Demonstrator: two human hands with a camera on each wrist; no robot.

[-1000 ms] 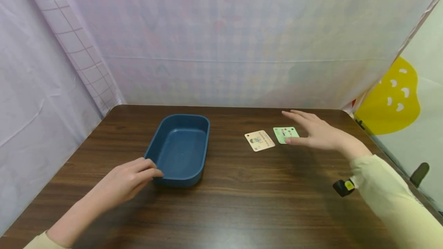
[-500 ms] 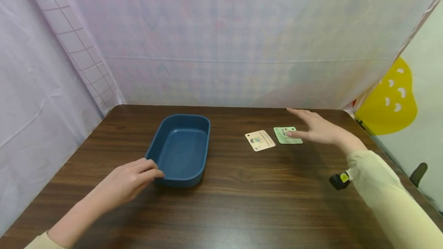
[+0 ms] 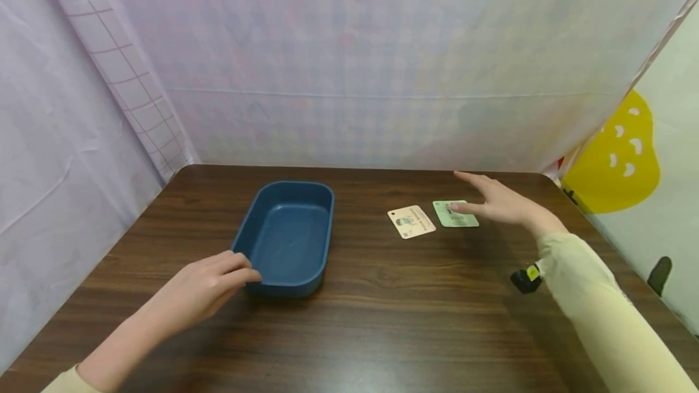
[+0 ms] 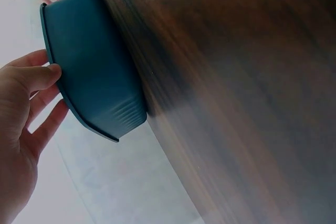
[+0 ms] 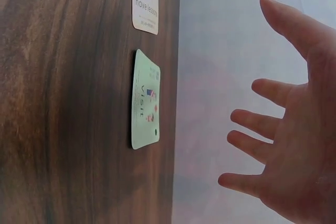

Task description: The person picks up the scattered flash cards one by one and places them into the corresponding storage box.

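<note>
A blue rectangular tub [image 3: 286,238] stands on the left half of the table. My left hand [image 3: 210,284] pinches its near left rim, the thumb [image 4: 44,77] on the outer wall and the other fingers over the edge. To the right lie two flat flashcards, a cream one [image 3: 412,222] reading "have lessons" and a green one [image 3: 459,218] reading "visit". Above the green card hovers my right hand [image 3: 499,202], fingers spread and holding nothing. In the right wrist view the green card [image 5: 145,100] shows whole, apart from the fingers.
The dark wood table [image 3: 371,320] ends at a pale checked curtain [image 3: 355,77] along the back. White cloth [image 3: 71,108] hangs at the left. A yellow printed shape [image 3: 617,156] is on the right wall. A small black device [image 3: 526,279] sits at my right wrist.
My right hand has shifted slightly, uncovering more of the green card, and its forearm has moved a little left. The left hand keeps its hold on the tub.
</note>
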